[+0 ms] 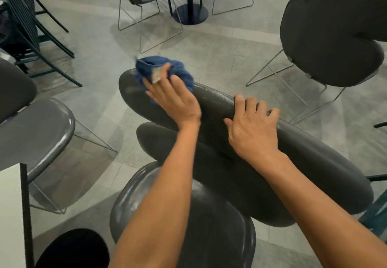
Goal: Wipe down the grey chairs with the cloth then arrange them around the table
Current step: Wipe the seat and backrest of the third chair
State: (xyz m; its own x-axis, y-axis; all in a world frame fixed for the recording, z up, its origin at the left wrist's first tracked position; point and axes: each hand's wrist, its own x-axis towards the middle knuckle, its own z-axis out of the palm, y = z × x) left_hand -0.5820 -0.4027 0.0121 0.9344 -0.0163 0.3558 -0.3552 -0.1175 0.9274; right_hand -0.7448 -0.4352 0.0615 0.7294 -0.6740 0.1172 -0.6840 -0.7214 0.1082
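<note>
Blue and bunched, the cloth (165, 72) is pressed against the left end of the top edge of a grey chair's backrest (219, 108). It is gripped by the left hand (172, 98), whose fingers are curled into its folds, with most of the cloth lying beyond the fingertips. A pale tag on the cloth is seen between the fingers; no writing on it can be read. Further right, the same top edge is clasped by the right hand (253, 125). Other grey chairs (330, 43) are seen around on the tiled floor (219, 43).
</note>
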